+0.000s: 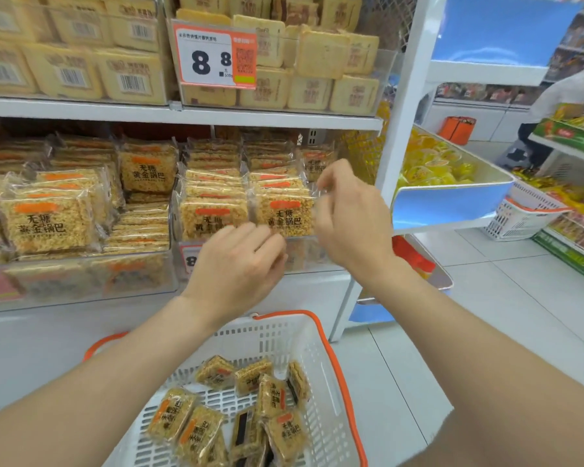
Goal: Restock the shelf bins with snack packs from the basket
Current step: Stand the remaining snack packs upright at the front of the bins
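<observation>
A clear shelf bin (304, 254) on the middle shelf holds rows of golden rice-crisp snack packs with orange labels. My right hand (348, 217) pinches the clear wrapper edge on the right side of the front-right snack pack (285, 215). My left hand (240, 264) is at the bin's front, its fingers curled against that pack's lower left edge. Below my arms, a white basket (338, 375) with an orange rim holds several loose packs (284, 429) of the same snack.
A second clear bin (81, 278) of the same packs stands to the left. Pale biscuit packs and a price tag (216, 57) fill the shelf above. A blue tray of yellow jelly cups (432, 163) juts out at right. Beyond are another basket (520, 217) and a person (560, 96).
</observation>
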